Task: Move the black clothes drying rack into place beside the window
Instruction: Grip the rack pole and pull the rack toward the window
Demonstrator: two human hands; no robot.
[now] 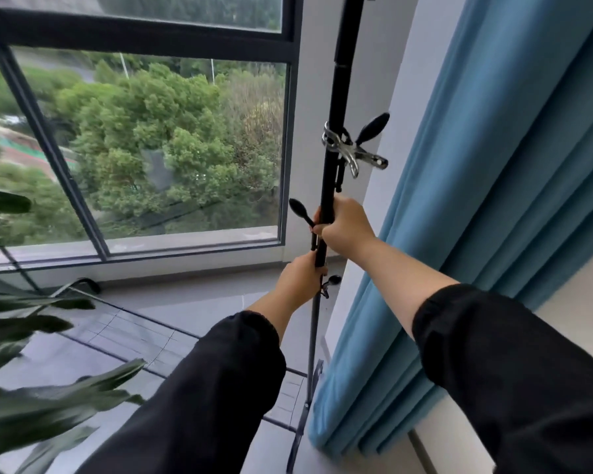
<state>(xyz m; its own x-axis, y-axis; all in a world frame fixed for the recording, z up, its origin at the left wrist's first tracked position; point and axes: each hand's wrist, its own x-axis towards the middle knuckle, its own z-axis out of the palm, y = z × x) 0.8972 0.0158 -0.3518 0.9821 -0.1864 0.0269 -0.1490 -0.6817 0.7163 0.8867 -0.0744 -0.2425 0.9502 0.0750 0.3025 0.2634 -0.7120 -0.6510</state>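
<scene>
The black clothes drying rack (338, 97) shows as a tall upright pole, close to the white wall strip at the right edge of the window (151, 148). My right hand (344, 227) is closed around the pole at mid height. Lower down, my left hand (300, 278) grips the same pole. A metal clamp with black handles (355, 148) is clipped on the pole above my right hand. The rack's grey lower leg and foot (310, 371) reach the floor beside the curtain.
A blue curtain (493, 200) hangs directly right of the pole. Green plant leaves (31, 388) fill the lower left. A thin black frame (83, 285) lies on the grey tiled floor (185, 309) under the window sill.
</scene>
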